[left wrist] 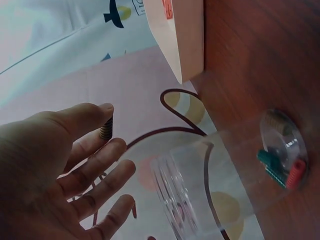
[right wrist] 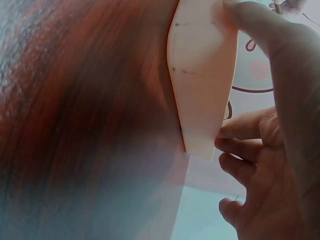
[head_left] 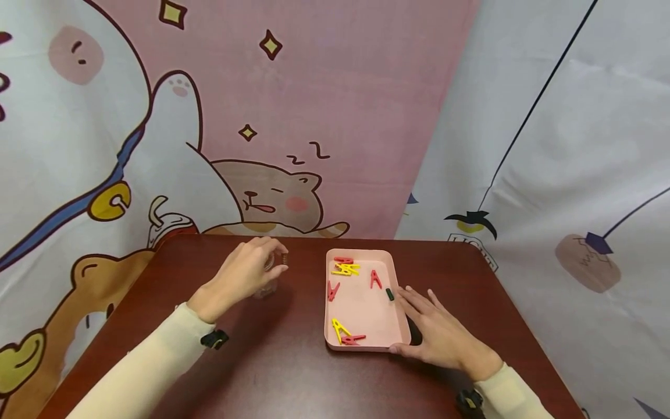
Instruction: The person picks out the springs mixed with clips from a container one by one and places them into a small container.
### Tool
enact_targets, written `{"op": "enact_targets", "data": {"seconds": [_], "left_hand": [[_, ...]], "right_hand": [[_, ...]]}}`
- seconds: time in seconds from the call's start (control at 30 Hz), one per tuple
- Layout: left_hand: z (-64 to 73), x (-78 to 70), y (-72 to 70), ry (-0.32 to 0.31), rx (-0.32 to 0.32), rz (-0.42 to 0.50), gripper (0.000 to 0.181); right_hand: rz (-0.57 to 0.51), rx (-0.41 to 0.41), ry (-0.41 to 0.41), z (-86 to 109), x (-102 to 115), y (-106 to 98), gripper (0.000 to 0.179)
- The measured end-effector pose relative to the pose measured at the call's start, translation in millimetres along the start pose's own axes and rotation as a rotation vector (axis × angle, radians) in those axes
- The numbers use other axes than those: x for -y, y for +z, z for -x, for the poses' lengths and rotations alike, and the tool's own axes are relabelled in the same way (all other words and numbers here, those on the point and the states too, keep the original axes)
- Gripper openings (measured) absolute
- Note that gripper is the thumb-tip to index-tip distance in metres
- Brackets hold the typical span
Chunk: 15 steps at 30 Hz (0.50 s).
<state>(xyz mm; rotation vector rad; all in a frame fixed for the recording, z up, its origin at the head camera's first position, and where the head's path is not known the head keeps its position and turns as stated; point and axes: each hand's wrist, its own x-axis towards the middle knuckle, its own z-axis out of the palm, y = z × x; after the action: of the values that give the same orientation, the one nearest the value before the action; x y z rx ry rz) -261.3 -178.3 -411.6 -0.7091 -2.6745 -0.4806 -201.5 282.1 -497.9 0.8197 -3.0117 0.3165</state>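
My left hand [head_left: 243, 272] pinches a small dark coil spring [left wrist: 106, 129] between thumb and index finger, the other fingers spread apart. Just beneath that hand stands a clear plastic jar [left wrist: 225, 175], mostly hidden by it in the head view. Inside the jar lie a green coiled piece [left wrist: 270, 166] and a red one [left wrist: 296, 173]. My right hand [head_left: 437, 326] touches the pink tray [head_left: 366, 347] at its right side and near right corner, fingers extended. In the tray are several red clothespins [head_left: 375, 279], several yellow clothespins [head_left: 340, 330] and a small dark green piece [head_left: 389, 294].
The brown table [head_left: 293, 372] runs back to a cartoon-printed cloth [head_left: 366, 116] hanging behind it. The tray stands right of the jar, with a strip of tabletop between them.
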Motion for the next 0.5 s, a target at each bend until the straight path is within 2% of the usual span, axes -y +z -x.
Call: {"op": "enact_targets", "data": {"seconds": [0.2, 0.4, 0.5], "left_hand": [[5.6, 14.1, -3.4, -0.025, -0.021, -0.013, 0.029], [11.1, 27.4, -6.3, -0.085, -0.02, -0.016, 0.03], [11.4, 34.8, -5.7, -0.12, -0.012, 0.017, 0.029]], "right_hand": [[0.0, -0.002, 0.005, 1.3, -1.9, 3.2, 0.123], [-0.009, -0.01, -0.005, 1.7, -3.6, 7.0, 0.124], [-0.004, -0.017, -0.009, 1.7, -4.6, 6.5, 0.123]]}}
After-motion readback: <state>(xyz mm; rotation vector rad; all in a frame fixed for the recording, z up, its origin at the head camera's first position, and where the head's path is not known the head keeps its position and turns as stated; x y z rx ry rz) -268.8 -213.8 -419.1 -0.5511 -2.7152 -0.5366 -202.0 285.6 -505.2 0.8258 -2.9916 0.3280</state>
